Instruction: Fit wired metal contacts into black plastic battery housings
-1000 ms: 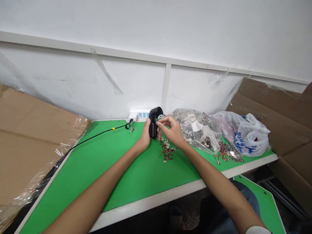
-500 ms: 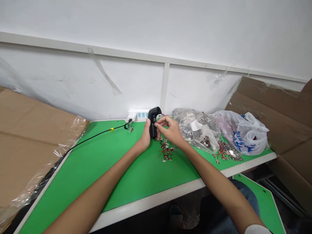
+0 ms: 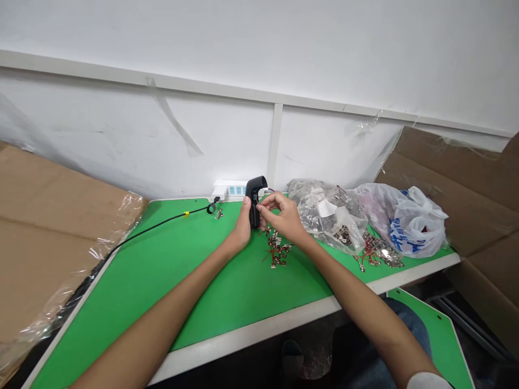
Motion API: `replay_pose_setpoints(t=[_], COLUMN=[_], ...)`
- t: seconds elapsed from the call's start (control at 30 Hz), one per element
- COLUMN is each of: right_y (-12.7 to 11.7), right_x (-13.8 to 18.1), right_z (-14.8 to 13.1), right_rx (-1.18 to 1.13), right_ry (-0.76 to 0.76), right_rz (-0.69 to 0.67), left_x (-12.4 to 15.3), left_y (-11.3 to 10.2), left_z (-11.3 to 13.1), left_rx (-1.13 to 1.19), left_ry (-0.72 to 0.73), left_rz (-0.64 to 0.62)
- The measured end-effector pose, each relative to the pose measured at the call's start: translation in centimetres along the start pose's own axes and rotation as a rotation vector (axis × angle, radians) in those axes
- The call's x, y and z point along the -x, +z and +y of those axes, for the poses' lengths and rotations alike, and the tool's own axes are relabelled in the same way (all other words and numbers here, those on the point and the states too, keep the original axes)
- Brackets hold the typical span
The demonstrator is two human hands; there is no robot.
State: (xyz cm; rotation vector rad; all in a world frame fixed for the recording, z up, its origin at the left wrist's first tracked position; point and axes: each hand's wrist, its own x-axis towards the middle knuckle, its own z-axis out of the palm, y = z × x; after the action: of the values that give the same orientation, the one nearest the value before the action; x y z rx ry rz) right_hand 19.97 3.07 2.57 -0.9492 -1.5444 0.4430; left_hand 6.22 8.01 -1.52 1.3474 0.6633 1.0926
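Note:
My left hand (image 3: pixel 244 222) is wrapped round a black plastic housing (image 3: pixel 254 186) with a curved top, held upright over the table. The thumb lies along its left side. At the open face of the housing, my right hand (image 3: pixel 281 215) pinches with thumb and forefinger; whatever sits between those fingertips is too small to make out. Coloured wires (image 3: pixel 268 189) stick out at the right of the housing, close above the right fingers. Below the hands lies a small heap of metal contact pieces with red wires (image 3: pixel 277 252).
The green table (image 3: pixel 211 292) has a power strip (image 3: pixel 233 189) at the back with a black cable (image 3: pixel 162 223) plugged in. To the right are a clear bag of parts (image 3: pixel 312 208), more metal pieces (image 3: pixel 385 251) and a white plastic bag (image 3: pixel 417 221). Cardboard (image 3: pixel 52 216) flanks the left.
The black housing has tilted slightly in my left hand, so its inside shows a little more. Both hands stay in nearly the same place.

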Motion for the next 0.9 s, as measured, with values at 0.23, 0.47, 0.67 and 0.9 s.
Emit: replay_pose_setpoints(t=[0.23,0.47,0.67,0.9], right_y=[0.0,0.1,-0.2,-1.0], right_x=[-0.1,-0.4,-0.4,-0.5], right_z=[0.2,0.8,0.6,0.4], right_rx=[-0.100,-0.255,-0.208,0.094], right_ry=[0.076,0.240,0.164,-0.045], right_rz=[-0.008,-0.091,-0.134,-0.131], left_x=[0.1,0.4,0.2,0.2], left_y=[-0.1,0.4,0.4,0.5], left_z=[-0.2,0.5,0.5,0.7], left_rx=[0.004,0.001,0.004,-0.010], left_ry=[0.013,-0.030,0.001,-0.009], left_rz=[-0.018,0.001,0.002,-0.007])
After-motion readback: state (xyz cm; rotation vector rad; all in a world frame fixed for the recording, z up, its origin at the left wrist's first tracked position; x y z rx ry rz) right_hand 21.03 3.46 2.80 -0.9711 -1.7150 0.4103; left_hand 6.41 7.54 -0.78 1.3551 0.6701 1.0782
